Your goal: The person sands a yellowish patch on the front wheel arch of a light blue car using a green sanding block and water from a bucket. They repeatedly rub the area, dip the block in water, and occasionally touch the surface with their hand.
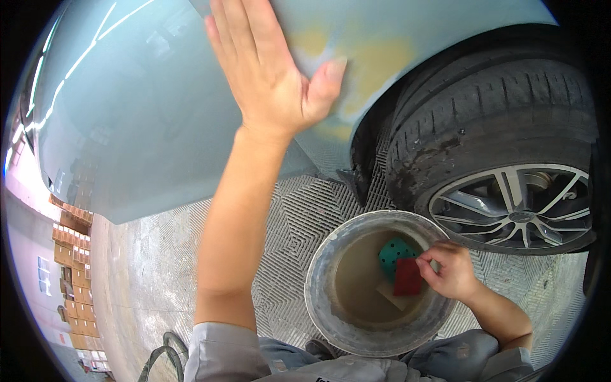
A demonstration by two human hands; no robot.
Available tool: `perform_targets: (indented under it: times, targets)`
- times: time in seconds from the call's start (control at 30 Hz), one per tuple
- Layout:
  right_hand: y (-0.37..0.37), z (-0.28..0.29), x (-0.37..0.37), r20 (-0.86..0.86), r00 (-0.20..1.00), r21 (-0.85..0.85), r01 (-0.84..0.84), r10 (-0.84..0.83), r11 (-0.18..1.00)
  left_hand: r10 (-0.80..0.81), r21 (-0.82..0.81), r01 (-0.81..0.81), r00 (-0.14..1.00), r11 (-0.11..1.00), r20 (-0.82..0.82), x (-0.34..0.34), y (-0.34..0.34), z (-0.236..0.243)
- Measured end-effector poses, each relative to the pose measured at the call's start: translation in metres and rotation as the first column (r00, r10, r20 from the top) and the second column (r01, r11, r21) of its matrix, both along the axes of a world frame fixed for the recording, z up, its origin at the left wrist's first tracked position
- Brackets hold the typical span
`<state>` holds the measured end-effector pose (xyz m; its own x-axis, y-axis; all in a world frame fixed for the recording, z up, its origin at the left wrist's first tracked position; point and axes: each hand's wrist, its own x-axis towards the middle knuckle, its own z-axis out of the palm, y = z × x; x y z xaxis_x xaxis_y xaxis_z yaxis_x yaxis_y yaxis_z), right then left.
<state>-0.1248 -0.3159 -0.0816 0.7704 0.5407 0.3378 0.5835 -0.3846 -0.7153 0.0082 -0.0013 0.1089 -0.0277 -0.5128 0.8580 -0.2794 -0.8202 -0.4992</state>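
My left hand (277, 83) lies flat with fingers stretched out against the light blue car panel (172, 108), beside yellowish sanded patches (382, 60) near the wheel arch. Over a round bucket (321, 293) of murky water, my right hand (449, 270) pinches the edge of a dark red abrasive pad (407, 277). A green sanding disc with holes (396, 253) sits partly behind the red pad. Below the pad a tan piece of sheet (389, 296) shows in the water, partly covered.
A black tyre (496, 114) with a silver and black alloy rim (512, 204) stands right of the bucket. Ribbed grey floor tiles (299, 235) lie underneath. Stacked cardboard boxes (81, 293) line the far left, and a dark hose (167, 353) loops at the lower left.
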Motion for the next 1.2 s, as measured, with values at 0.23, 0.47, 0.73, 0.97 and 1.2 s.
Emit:
perform_targets:
  times: [0.23,0.47,0.73,0.97,1.2]
  targets:
    - [0.001,0.001,0.0,-0.022,1.0,0.002,0.012,-0.012,1.0,-0.034,-0.16,0.017,0.994,0.987,-0.106,-0.004,0.005,-0.078]
    - [0.001,0.003,0.001,-0.01,1.0,0.022,-0.009,0.01,1.0,0.011,-0.157,-0.03,0.993,0.987,-0.12,-0.004,0.014,-0.121]
    - [0.002,0.004,0.001,-0.02,1.0,0.019,0.0,0.001,1.0,0.076,-0.143,-0.109,0.973,0.984,-0.217,-0.015,0.027,-0.176]
    - [0.002,0.004,0.001,0.007,1.0,-0.023,0.013,-0.013,1.0,0.17,-0.124,-0.215,0.939,0.969,-0.301,-0.03,0.024,-0.177]
    - [0.003,0.002,0.001,-0.001,1.0,-0.001,0.011,-0.011,1.0,0.032,-0.187,-0.066,0.984,0.98,-0.176,-0.011,0.001,-0.058]
